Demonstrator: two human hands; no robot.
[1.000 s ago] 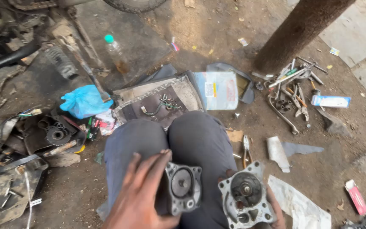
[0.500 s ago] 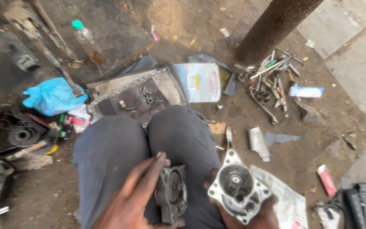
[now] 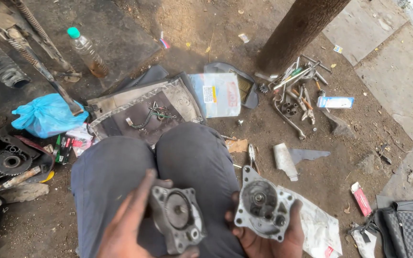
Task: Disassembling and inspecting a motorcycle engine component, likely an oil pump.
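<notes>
Pump halves (image 3: 178, 220) held apart above knees (image 3: 168, 157).

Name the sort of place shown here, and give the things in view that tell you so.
Probably an open-air roadside repair spot: bare dirt ground beside a tree trunk, a pile of wrenches, and a toothed gear.

left hand (image 3: 125, 224) edge-cropped, right palm (image 3: 268, 241) perhaps hidden

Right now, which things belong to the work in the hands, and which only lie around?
In hand:
left hand holds a dark metal cover
right hand holds a lighter metal housing

Lying about:
plastic bottle
blue bag
pile of wrenches
toothed gear
</notes>
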